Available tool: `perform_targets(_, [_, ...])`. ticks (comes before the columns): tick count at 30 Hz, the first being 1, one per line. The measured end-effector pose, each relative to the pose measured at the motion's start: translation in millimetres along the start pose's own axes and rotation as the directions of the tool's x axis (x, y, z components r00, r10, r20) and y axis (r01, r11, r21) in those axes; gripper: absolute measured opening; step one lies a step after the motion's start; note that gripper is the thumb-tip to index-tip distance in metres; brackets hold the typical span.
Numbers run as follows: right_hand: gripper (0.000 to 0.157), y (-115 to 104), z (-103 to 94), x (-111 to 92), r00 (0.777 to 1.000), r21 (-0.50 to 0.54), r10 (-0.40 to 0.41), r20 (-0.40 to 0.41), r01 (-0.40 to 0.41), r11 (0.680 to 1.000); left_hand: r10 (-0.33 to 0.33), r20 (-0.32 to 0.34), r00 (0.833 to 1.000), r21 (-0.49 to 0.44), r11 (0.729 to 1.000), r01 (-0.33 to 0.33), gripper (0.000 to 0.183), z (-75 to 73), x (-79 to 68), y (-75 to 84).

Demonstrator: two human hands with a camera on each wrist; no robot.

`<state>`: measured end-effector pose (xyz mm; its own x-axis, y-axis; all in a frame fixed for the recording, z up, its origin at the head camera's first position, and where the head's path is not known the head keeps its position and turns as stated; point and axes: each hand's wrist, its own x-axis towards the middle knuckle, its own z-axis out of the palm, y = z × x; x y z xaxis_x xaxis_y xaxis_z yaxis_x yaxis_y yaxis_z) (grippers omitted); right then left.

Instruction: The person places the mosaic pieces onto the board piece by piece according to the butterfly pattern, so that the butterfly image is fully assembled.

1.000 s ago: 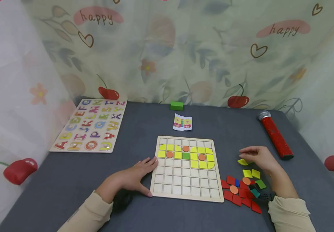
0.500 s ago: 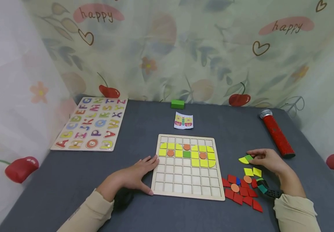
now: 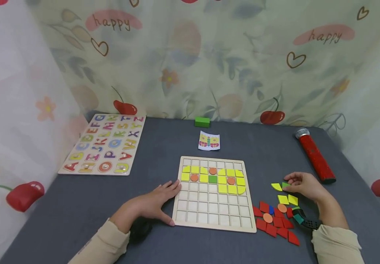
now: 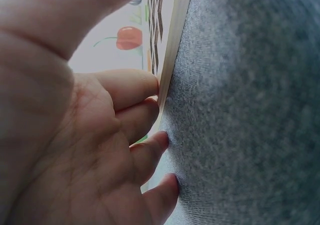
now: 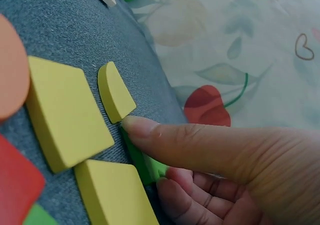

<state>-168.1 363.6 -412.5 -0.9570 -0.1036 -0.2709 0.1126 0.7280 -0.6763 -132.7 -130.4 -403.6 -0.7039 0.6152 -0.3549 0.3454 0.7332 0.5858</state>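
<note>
My left hand (image 3: pixel 153 203) lies along the left edge of the wooden grid board (image 3: pixel 214 230), fingers and thumb spread against its rim. In the left wrist view, the fingertips (image 4: pixel 152 85) meet the board's side and the cloth. On the board, yellow tiles (image 3: pixel 231 189), several orange discs (image 3: pixel 212 171) and a green square (image 3: pixel 212 179) fill some upper cells. Right of the board, my right hand (image 3: pixel 303 185) pinches a green tile (image 5: pixel 152 165) between thumb and fingers, low over the table. A yellow quarter-round tile (image 5: pixel 116 92) lies just beyond the thumb tip.
Two yellow squares (image 3: pixel 283 200) and a pile of red tiles (image 3: pixel 270 230) lie near the right wrist, with orange discs among them. Behind the board are a butterfly picture card (image 3: pixel 209 140) and a green block (image 3: pixel 202 122). A letter board (image 3: pixel 99 146) stands left, a red microphone (image 3: pixel 316 156) right.
My right hand has shifted slightly right from over the yellow quarter-round tile. The green tile, hidden at first, now shows in its fingers, a little apart from the yellow one. The left hand stays put.
</note>
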Motion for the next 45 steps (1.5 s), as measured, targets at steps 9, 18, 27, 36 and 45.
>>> perform_targets(9, [0.043,3.5,-2.3,1.0,0.999,0.032,0.001,-0.038,0.0,1.0,0.006,-0.006,1.0,-0.004,1.0,-0.006,0.104,-1.0,-1.3,1.1])
perform_targets(18, [0.053,4.5,-7.9,1.5,0.992,0.189,0.022,-0.124,0.002,0.982,-0.007,0.006,1.0,0.004,1.0,0.007,0.105,-2.0,0.2,2.7])
perform_targets(27, [0.05,-39.2,3.7,3.4,0.989,0.182,-0.06,-0.131,0.084,0.98,-0.001,0.002,1.0,0.015,1.0,0.001,0.105,-0.4,1.3,1.2])
perform_targets(36, [0.037,-88.8,41.0,19.7,0.99,0.229,-0.137,-0.013,0.136,0.964,0.003,0.004,1.0,0.005,1.0,-0.003,0.105,-0.5,0.1,0.3])
perform_targets(45, [0.025,-129.4,86.4,35.2,0.955,0.257,-0.246,0.167,0.199,0.946,0.003,0.005,1.0,0.008,1.0,-0.003,0.105,-0.3,-1.0,2.1])
